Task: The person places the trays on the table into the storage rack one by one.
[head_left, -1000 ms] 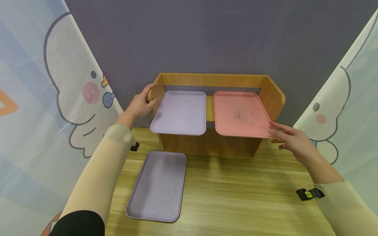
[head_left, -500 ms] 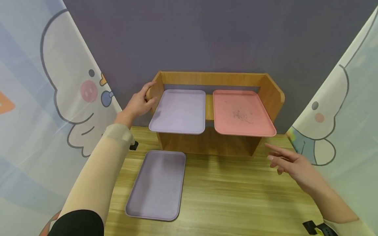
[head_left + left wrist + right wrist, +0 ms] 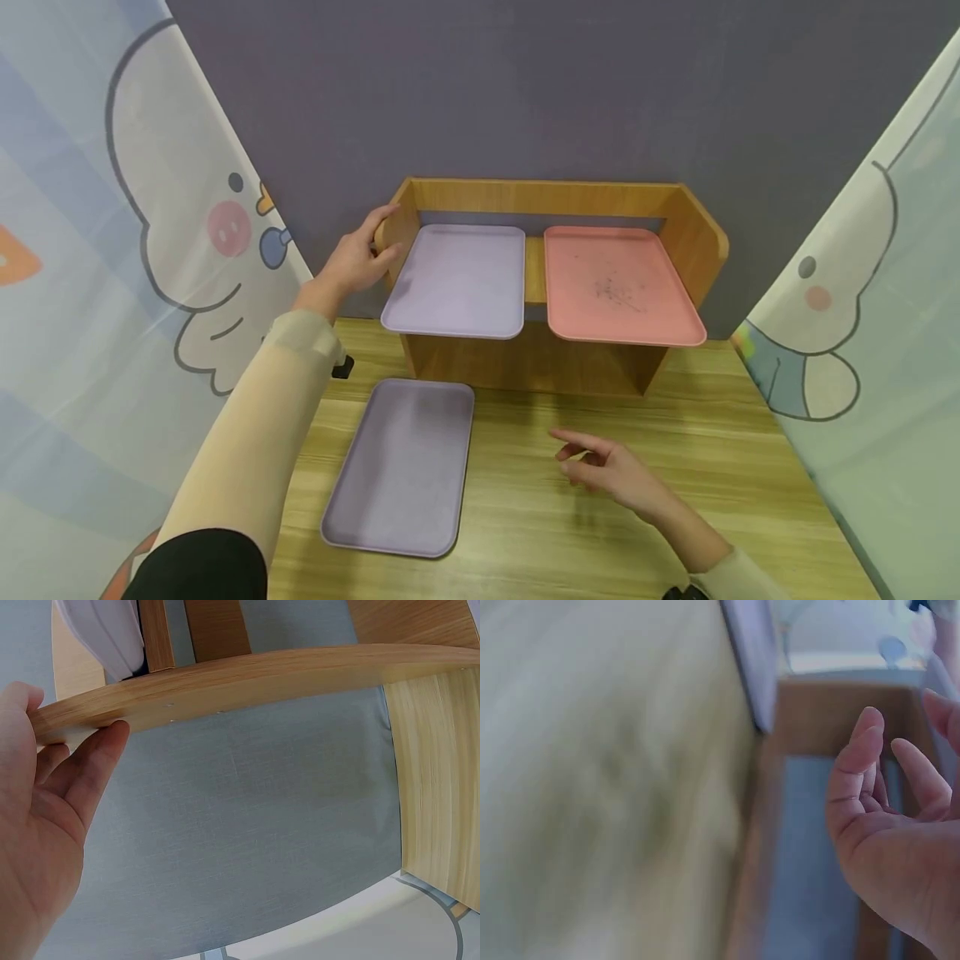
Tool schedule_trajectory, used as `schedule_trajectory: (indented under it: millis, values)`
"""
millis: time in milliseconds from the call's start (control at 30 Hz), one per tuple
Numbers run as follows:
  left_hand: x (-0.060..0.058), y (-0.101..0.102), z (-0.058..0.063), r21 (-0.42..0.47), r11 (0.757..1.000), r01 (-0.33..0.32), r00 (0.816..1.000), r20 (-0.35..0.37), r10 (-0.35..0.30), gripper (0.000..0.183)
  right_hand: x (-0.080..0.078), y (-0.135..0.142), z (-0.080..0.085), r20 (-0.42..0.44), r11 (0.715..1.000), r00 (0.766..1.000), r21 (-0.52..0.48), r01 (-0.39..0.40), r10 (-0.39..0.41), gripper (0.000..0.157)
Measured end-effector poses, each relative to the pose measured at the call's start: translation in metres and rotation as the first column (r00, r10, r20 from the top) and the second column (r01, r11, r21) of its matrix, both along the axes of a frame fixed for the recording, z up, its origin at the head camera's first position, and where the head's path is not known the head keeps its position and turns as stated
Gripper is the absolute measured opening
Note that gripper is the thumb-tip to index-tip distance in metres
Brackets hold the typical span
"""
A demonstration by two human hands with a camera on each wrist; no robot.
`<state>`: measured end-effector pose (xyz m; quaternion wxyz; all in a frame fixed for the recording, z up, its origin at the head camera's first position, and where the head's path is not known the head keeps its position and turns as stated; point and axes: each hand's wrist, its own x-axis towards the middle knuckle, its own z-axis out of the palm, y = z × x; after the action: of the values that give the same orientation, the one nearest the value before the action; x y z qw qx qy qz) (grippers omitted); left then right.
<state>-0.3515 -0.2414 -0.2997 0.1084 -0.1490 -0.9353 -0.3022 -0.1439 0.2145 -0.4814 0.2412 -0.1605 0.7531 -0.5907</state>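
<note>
My left hand (image 3: pixel 349 262) grips the left side panel of a small wooden shelf (image 3: pixel 543 197). In the left wrist view, the thumb and fingers (image 3: pixel 96 761) sit on either side of the panel's edge. On the shelf's upper board lie a lavender tray (image 3: pixel 459 279) at left and a pink tray (image 3: pixel 585 258) with dark marks at right, their front edges jutting out. My right hand (image 3: pixel 611 475) hovers over the table in front of the shelf, fingers loosely bent, holding nothing. Left of it, a second lavender tray (image 3: pixel 401 471) lies on the table.
The wood-grain table (image 3: pixel 525 508) stretches in front of the shelf. Behind stands a dark grey wall (image 3: pixel 540 92). Cartoon-printed curtains (image 3: pixel 67 358) slope along both sides. Under the upper board is an open lower compartment (image 3: pixel 525 362).
My right hand has left the pink tray's front right corner, dropped toward the table and swung left. The left hand stays on the shelf's side panel, and the trays have not moved.
</note>
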Motion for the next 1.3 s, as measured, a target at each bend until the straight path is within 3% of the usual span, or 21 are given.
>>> schedule_trajectory:
  millis: [267,500,667,867,967,1133,1300]
  values:
    - [-0.001,0.000,0.001,-0.014,1.000,-0.005,1.000,0.017,0.005,0.071,-0.005,-0.077,-0.056,0.034,0.993,0.994,-0.057,-0.106,0.108,0.058]
    - [-0.003,-0.001,0.000,-0.017,1.000,-0.009,1.000,0.024,0.009,0.071,-0.007,-0.131,-0.080,0.014,0.991,0.991,0.001,-0.132,0.132,0.056]
    - [-0.003,-0.001,-0.001,-0.023,1.000,-0.010,1.000,0.019,0.010,0.071,-0.002,-0.158,-0.088,-0.014,0.990,0.994,0.094,-0.107,0.109,0.057]
    - [-0.003,-0.001,0.000,-0.019,1.000,-0.003,1.000,0.010,0.003,0.071,0.004,-0.178,-0.089,-0.165,0.971,0.984,0.237,-0.032,0.073,0.058]
    - [-0.004,-0.003,0.000,-0.020,1.000,0.002,1.000,0.005,-0.001,0.071,0.006,-0.184,-0.086,-0.161,0.973,0.986,0.230,0.001,0.037,0.056]
    - [-0.005,-0.002,-0.001,-0.023,1.000,0.007,1.000,0.008,-0.007,0.071,0.009,-0.184,-0.083,-0.062,0.989,0.998,0.146,0.030,-0.021,0.061]
    - [-0.005,-0.003,-0.001,-0.022,1.000,0.004,1.000,0.008,-0.003,0.071,0.008,-0.175,-0.082,-0.029,0.996,0.999,0.081,-0.040,0.043,0.061]
